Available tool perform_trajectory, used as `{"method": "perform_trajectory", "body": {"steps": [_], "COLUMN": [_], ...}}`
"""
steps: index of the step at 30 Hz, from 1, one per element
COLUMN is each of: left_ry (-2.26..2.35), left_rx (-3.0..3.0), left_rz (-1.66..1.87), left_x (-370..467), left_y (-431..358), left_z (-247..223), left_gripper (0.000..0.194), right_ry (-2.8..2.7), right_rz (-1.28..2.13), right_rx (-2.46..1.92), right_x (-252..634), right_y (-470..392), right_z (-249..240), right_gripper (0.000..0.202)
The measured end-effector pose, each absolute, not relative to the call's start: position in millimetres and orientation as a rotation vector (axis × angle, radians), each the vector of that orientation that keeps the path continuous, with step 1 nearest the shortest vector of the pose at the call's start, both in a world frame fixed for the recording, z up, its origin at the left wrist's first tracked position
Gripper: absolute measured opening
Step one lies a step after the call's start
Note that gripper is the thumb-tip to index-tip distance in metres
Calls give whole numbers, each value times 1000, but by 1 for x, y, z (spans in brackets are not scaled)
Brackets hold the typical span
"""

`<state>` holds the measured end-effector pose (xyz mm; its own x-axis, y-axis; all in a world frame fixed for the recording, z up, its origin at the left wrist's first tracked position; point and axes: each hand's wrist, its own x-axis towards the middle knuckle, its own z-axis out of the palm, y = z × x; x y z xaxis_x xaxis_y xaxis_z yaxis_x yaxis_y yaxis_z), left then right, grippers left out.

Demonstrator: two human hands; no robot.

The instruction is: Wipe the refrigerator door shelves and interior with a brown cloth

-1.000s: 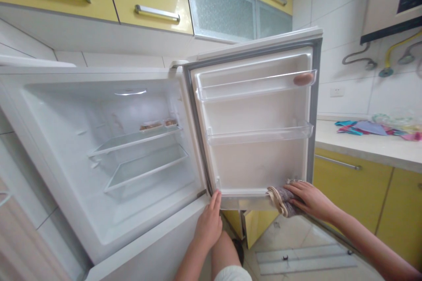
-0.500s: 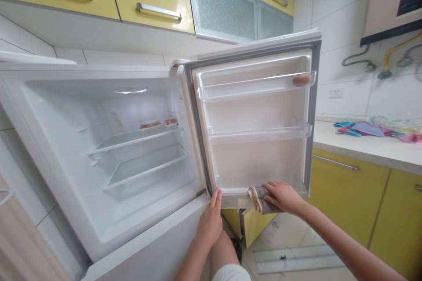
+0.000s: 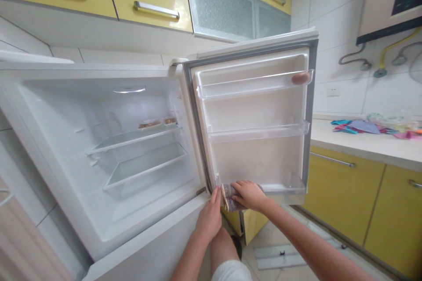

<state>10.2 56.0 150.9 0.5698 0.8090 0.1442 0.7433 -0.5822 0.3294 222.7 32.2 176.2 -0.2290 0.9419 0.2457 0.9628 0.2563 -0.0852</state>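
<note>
The door (image 3: 252, 158) of the fridge stands wide, with clear plastic shelves on its inner side. My right hand (image 3: 248, 195) presses a folded grey-brown cloth (image 3: 229, 197) with a cream edge against the front of the lowest door shelf (image 3: 286, 195), near its left end. Just left of the cloth, my left hand (image 3: 211, 215) grips that shelf's left end, fingertips up on the rim; its thumb is hidden. An egg (image 3: 300, 78) lies at the right of the top door shelf.
Inside the fridge compartment (image 3: 62, 140), small food packs (image 3: 150, 124) sit on the upper glass shelf (image 3: 132, 139). Colourful cloths or bags (image 3: 362, 127) lie on the counter (image 3: 389, 145) at right. A low yellow cabinet door (image 3: 253, 226) stands ajar below the fridge door.
My right hand has slid the cloth leftward along the lowest door shelf, up to my left hand. My left hand has stayed at the shelf's left end.
</note>
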Motion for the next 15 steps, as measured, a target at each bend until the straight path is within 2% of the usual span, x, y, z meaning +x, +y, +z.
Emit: {"method": "perform_trajectory", "body": {"steps": [8, 15], "left_ry": [1334, 1281], "left_rx": [2608, 2588], "left_rz": [390, 627], "left_x": [9, 7], "left_y": [55, 86], "left_z": [152, 162], "left_gripper": [81, 41], "right_ry": [-2281, -2227], "right_rz": [-99, -90], "right_rx": [-1729, -1801], "right_x": [294, 354], "right_y": [0, -25], "right_z": [167, 159], "right_gripper": [45, 47]}}
